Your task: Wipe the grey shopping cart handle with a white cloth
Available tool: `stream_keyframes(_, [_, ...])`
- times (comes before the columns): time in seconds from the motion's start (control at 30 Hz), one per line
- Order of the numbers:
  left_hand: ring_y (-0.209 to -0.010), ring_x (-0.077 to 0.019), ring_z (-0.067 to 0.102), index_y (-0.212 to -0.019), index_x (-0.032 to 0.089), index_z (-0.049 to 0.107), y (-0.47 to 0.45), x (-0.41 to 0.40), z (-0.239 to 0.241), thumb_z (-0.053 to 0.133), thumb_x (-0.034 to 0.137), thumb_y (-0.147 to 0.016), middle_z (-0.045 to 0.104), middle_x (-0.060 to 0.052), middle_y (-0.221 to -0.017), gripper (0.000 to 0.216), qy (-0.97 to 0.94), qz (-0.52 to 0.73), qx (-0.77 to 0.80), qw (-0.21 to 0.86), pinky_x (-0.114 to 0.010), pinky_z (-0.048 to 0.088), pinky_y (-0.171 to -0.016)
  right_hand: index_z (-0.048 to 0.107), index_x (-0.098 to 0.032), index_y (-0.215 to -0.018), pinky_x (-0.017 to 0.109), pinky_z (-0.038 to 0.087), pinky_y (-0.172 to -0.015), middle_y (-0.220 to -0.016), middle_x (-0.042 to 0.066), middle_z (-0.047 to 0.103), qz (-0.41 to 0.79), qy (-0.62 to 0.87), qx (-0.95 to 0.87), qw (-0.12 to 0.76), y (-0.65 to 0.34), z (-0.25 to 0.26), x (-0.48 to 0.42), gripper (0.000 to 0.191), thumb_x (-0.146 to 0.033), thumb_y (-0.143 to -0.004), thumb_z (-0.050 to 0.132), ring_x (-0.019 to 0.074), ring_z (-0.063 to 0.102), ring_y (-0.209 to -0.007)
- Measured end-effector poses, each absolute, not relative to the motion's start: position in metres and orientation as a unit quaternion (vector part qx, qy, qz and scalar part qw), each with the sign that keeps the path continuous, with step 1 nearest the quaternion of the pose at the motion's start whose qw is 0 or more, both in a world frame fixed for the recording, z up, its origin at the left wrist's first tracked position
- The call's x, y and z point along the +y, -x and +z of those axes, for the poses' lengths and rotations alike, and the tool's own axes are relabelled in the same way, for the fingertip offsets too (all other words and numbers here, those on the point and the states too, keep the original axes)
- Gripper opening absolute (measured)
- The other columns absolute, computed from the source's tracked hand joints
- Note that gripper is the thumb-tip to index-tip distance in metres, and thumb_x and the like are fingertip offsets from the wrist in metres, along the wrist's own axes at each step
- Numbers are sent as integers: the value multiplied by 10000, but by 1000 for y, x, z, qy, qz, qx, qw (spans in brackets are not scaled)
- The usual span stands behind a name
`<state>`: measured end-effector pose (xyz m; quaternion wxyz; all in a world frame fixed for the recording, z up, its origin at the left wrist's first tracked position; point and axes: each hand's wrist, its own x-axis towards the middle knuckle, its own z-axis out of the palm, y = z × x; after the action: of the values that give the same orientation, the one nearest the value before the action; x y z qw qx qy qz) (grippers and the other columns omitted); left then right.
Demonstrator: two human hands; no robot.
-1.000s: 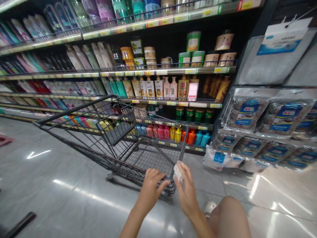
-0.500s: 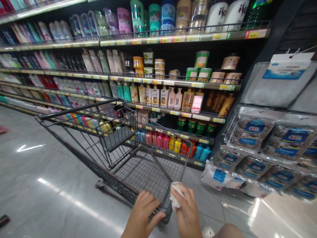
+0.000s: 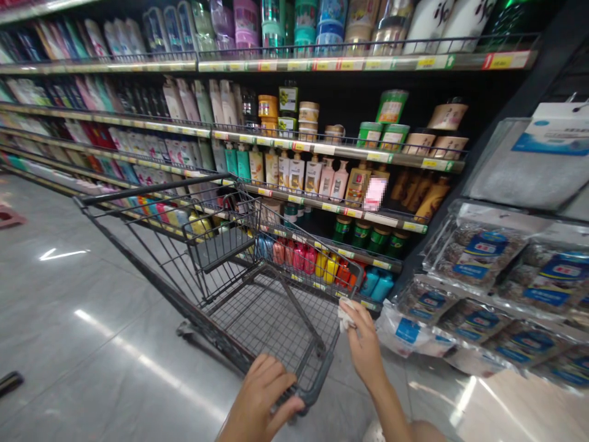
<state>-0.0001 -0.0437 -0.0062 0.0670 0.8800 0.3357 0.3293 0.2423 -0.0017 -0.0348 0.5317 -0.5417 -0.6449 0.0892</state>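
Head view, sole entry. One wire shopping cart (image 3: 267, 307), dark grey, standing aslant on the tiled floor (image 3: 138, 374). Handle (image 3: 154, 189) at far left; front end toward the person. Front rim (image 3: 326, 371): curved bar closing the basket's near right end, with both hands at it.

Left hand (image 3: 262, 393): fingers curled over the rim's near corner, thumb along its outer side; firmness of hold cannot be told. Right hand (image 3: 363, 341): fingertips pinching a crumpled white cloth (image 3: 346, 314), possibly tissue, placed at the farther stretch of the same rim and seemingly touching it.

Handling notes, by judgement: left hand serves best as anchor, as a cart on casters (image 3: 184, 329) may roll or swivel under sideways pressure. Cloth best flattened into a pad, wrapped round the bar and drawn along it in even strokes, with a fingertip behind it at the corner and wire joints. A loose tail could snag on the wires.

Surroundings: shelves (image 3: 361, 65) beyond the cart, with pump bottles (image 3: 297, 172); hanging packs of scourers (image 3: 488, 252), right of the right hand.
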Motion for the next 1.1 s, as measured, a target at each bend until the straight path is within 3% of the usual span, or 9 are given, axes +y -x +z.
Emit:
stream_keyframes(0.4, [-663,-136,500,-839,190,617,-7,-42,-2,525,405,-869,568,1,-678,236,-871,347,343,49,-303,422,-690,672,-193,-1084,414,438,-960,-1136,98,623,122,554,-611,552,-261,-20,38,383,-136,-778,449,217,565,-1097])
stream_keyframes(0.67, [-659,-137,512,-824,198,604,0,-46,1,569,412,-841,582,5,-676,218,-870,358,335,52,-290,426,-693,673,-213,-1063,361,467,-913,-1118,91,605,171,544,-623,535,-234,-15,-9,359,-125,-773,482,215,570,-1074])
stream_keyframes(0.9, [-713,-144,553,-828,205,592,3,-65,14,556,277,-843,599,7,-723,82,-864,335,374,34,-341,439,-833,646,-244,-1105,308,471,-897,-1118,71,587,234,522,-651,500,-216,-5,-49,396,-89,-789,465,190,574,-1051])
stream_keyframes(1.0, [-685,-147,556,-799,200,583,-5,-72,16,502,244,-866,595,4,-699,113,-847,352,399,8,-331,456,-773,629,-269,-1131,303,458,-920,-1130,60,584,256,510,-663,485,-211,-3,-63,460,-48,-767,455,186,565,-1071])
stream_keyframes(1.1, [-701,-155,571,-888,189,593,-19,-77,14,461,252,-889,619,-18,-736,146,-830,386,401,-35,-297,467,-691,617,-296,-1145,297,456,-926,-1146,49,585,255,486,-683,482,-209,-3,-71,529,-11,-738,438,180,561,-1078])
